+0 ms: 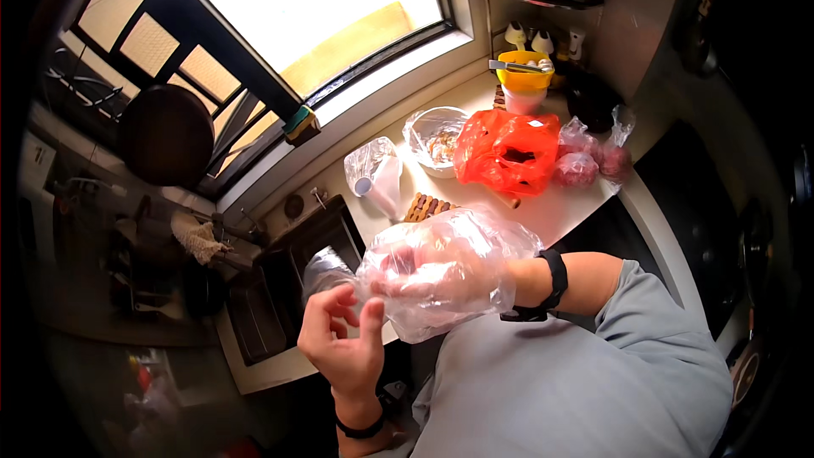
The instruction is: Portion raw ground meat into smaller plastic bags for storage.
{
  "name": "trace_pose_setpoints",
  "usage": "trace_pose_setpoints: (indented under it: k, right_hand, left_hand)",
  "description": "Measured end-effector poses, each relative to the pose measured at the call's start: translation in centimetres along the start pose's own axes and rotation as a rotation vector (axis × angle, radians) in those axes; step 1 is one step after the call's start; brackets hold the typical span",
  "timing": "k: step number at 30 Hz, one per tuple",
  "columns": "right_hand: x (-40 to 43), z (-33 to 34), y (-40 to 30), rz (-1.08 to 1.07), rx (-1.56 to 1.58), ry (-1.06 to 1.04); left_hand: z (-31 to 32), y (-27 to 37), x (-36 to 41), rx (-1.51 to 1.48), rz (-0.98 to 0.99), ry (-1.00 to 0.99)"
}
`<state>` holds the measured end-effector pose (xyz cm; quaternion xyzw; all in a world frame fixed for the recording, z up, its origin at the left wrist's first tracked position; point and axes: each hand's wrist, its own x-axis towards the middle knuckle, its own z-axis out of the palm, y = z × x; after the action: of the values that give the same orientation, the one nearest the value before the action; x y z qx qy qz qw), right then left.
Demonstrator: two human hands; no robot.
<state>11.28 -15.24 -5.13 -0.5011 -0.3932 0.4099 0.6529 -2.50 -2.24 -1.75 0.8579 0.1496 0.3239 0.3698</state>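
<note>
A clear plastic bag (458, 292) covers my right hand (426, 270) down to the wrist, like a loose glove. Through the film the fingers look bent, but their grip is blurred. My left hand (343, 337) is beside the bag's far end, thumb and fingers apart and curled towards the film. A crumpled tip of clear plastic (325, 270) stands out just beyond the left fingertips. Past the bag, a white bowl (439, 168) lined with clear plastic holds brownish food. Beside it is a red plastic bag (502, 152) with an opening at its front.
Bags of reddish food (577, 168) lie right of the red bag. A yellow container (524, 73) with a utensil across it stands behind. A plastic-film roll (378, 187) and a brown trivet (427, 207) are near the dark sink (254, 312). A sponge (300, 124) sits on the windowsill.
</note>
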Motion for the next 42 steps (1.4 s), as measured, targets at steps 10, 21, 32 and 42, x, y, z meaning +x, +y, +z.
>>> trace_pose_setpoints:
  k: [10,21,32,42]
  right_hand:
    - [1.1,-0.2,5.9,-0.896,-1.218,0.277]
    - [-1.6,-0.3,-4.5,-0.485,-0.850,0.627]
    - [-5.3,-1.4,-8.5,-0.567,-0.543,0.049]
    - [-4.0,-2.0,-9.1,-0.483,-0.499,-0.107]
  left_hand:
    - [-0.7,-3.7,-0.7,-0.561,-0.344,0.024]
    - [-4.2,2.6,-3.3,-0.909,-0.368,0.092]
    - [-7.7,4.3,-7.6,-0.859,-0.186,0.050]
    - [-6.7,3.9,-5.7,-0.553,-0.141,0.127]
